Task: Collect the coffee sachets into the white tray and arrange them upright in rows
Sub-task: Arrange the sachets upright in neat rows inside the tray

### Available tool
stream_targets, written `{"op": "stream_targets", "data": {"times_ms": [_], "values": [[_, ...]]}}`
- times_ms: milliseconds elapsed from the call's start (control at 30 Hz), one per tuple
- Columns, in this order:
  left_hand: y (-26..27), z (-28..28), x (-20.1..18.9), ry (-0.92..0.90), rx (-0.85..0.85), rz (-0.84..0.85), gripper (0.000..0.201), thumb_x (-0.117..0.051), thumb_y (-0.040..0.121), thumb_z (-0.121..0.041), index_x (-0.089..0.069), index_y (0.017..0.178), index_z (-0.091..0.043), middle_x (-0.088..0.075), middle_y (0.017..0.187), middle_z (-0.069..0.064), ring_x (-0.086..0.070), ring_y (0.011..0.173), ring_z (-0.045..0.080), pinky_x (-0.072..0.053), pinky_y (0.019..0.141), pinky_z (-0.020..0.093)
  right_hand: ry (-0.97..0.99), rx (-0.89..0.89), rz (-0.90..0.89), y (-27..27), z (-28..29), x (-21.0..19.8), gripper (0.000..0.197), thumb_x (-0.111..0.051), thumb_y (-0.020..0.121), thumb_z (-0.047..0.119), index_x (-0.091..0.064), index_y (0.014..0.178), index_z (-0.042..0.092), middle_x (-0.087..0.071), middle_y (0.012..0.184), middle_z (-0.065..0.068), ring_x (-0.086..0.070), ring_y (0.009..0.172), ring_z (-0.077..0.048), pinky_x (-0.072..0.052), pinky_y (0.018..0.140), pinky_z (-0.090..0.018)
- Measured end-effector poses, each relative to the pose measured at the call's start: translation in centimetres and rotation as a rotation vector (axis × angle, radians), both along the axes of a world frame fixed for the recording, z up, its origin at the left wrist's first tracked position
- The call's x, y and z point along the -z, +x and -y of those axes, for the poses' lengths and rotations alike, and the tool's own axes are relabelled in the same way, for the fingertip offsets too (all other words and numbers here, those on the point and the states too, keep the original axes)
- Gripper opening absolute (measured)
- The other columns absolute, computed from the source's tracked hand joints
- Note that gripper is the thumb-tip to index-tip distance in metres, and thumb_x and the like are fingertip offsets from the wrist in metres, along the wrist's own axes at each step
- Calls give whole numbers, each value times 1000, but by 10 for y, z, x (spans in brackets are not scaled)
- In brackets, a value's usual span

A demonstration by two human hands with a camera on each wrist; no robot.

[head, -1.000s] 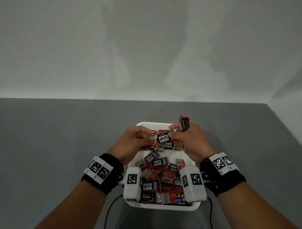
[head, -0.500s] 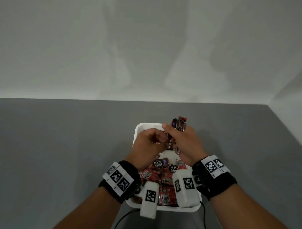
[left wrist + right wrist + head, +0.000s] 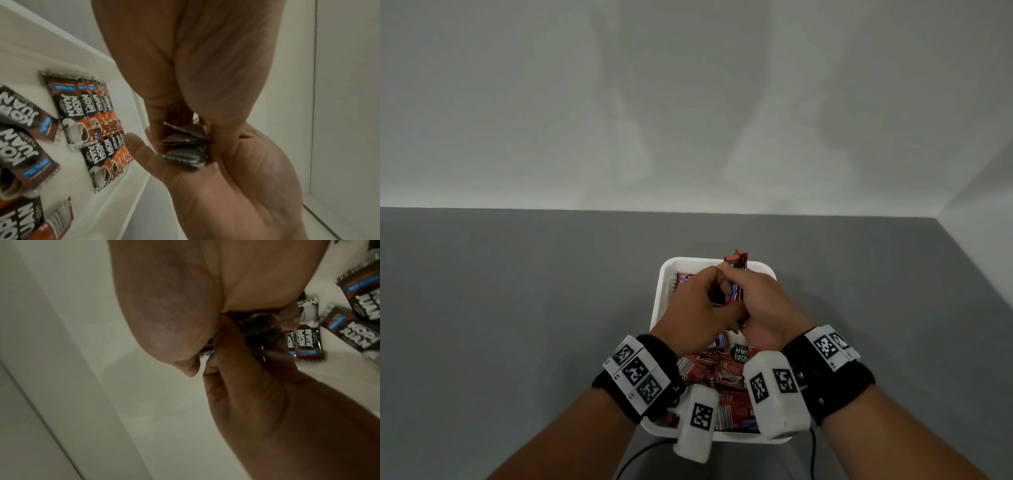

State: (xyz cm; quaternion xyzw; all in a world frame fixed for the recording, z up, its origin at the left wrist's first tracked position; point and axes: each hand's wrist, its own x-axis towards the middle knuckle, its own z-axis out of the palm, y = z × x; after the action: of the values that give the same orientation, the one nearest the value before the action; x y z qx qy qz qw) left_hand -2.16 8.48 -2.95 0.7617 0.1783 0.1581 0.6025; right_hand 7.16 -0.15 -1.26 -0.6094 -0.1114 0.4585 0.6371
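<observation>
Above the far half of the white tray [image 3: 658, 298], low in the frame's centre, the left hand [image 3: 697, 308] and right hand [image 3: 763, 305] meet, both pinching one small bundle of sachets [image 3: 736, 294] (edges upward). Loose sachets [image 3: 722, 377] lie flat in the tray's near half.

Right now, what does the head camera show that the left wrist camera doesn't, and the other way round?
Only the head view shows the whole tray on the grey table, both wristbands, and loose sachets heaped at its near end.

Only the left wrist view shows a row of sachets leaning against the tray wall, labels readable, and the bundle's edges.

Both show the left hand and right hand together, gripping that bundle over the tray.
</observation>
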Motion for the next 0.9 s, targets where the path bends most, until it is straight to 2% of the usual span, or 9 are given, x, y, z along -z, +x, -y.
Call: {"op": "stream_targets", "data": {"times_ms": [100, 167, 233, 300, 367, 533, 733, 833, 900], "values": [[1, -2, -2, -221, -62, 34, 28, -74, 87, -7, -48, 80, 0, -60, 71, 18, -59, 62, 27, -54, 63, 42, 46, -79, 75, 4, 7, -5, 40, -62, 96, 46, -60, 110, 9, -67, 103, -10, -67, 88, -16, -52, 72, -29], [-1, -4, -4, -484, -60, 87, 26, -68, 92, -1, -46, 83, 9, -56, 75, 23, -60, 59, 27, -52, 54, 34, 28, -146, 292, 12, 19, -8, 87, -79, 77, 57, -42, 148, 26, -56, 136, 1, -63, 113, -11, -56, 88, -31], [-4, -5, -8, -738, -7, 142, 23, -67, 91, -1, -47, 90, 10, -54, 78, 22, -61, 59, 27, -53, 52, 32, -25, -309, 601, 19, 31, -14, 128, -94, 56, 53, -18, 159, 40, -35, 151, 20, -45, 138, -7, -49, 103, -27], [-6, -5, -11, -847, 42, 160, 20, -66, 91, -5, -52, 100, 4, -60, 80, 20, -66, 68, 27, -57, 61, 35, -34, -475, 756, 20, 33, -21, 144, -100, 48, 42, -9, 161, 37, -27, 155, 24, -34, 143, 1, -45, 102, -15], [-6, -3, -11, -897, 70, 160, 26, -65, 91, -10, -52, 111, 1, -63, 87, 20, -68, 74, 27, -59, 68, 36, -62, -524, 878, 17, 30, -22, 145, -102, 49, 38, -9, 161, 33, -29, 157, 18, -33, 142, 3, -42, 106, -15], [-6, 0, -12, -938, 34, 164, 54, -64, 93, -19, -42, 122, 21, -57, 111, 30, -64, 91, 32, -58, 80, 37, -46, -494, 956, 13, 25, -17, 136, -98, 56, 30, -11, 159, 34, -37, 151, 13, -44, 135, -1, -47, 105, -23], [-7, -1, -16, -982, 95, 132, 40, -61, 97, -21, -56, 125, 7, -64, 115, 26, -69, 100, 32, -57, 90, 39, -56, -523, 1050, 12, 21, -12, 135, -95, 56, 30, -9, 159, 38, -38, 150, 14, -42, 137, -4, -46, 110, -36], [-8, -7, -20, -992, 126, 74, 31, -55, 100, -2, -56, 130, 5, -66, 111, 26, -71, 95, 32, -61, 84, 40, -86, -567, 1044, 14, 24, -9, 144, -99, 52, 38, -4, 160, 39, -32, 155, 16, -34, 142, -1, -42, 112, -29], [-9, -12, -22, -981, 56, 72, 32, -53, 94, 6, -57, 126, 8, -67, 103, 25, -72, 86, 30, -63, 73, 38, -34, -476, 821, 15, 27, -11, 138, -99, 53, 42, -10, 159, 41, -39, 147, 20, -45, 133, 7, -49, 102, -21]]}}
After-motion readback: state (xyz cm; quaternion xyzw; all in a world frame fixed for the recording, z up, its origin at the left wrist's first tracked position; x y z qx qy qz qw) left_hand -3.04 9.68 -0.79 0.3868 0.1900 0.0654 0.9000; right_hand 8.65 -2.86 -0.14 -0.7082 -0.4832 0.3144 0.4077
